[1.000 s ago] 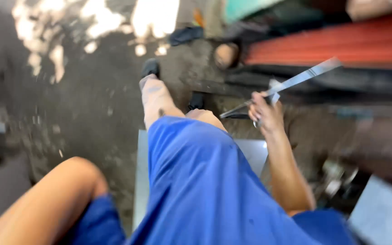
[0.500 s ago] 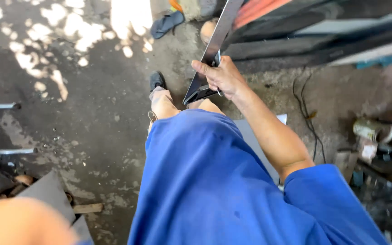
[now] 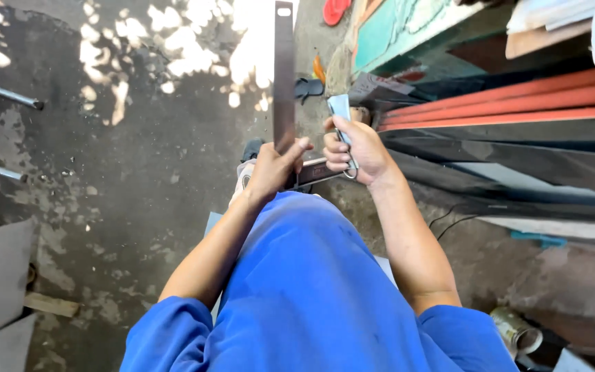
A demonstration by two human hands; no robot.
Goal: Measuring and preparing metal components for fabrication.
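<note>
left hand (image 3: pixel 273 169): clenched on steel strip (image 3: pixel 284 76) | right hand (image 3: pixel 352 148): grasping metal piece (image 3: pixel 339 108) beside strip | risk: upright strip may slip, cutting fingers

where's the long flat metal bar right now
In the head view, the long flat metal bar stands upright at centre top, gripped at its lower end by the left hand, just left of the right hand.

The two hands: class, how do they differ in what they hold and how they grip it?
The left hand grips a long flat metal strip that points away from the person; the right hand holds a short shiny metal tool. The left thumb lies along the strip; the right fingers curl around the tool. Both hands are bare and raised over the knee.
</note>
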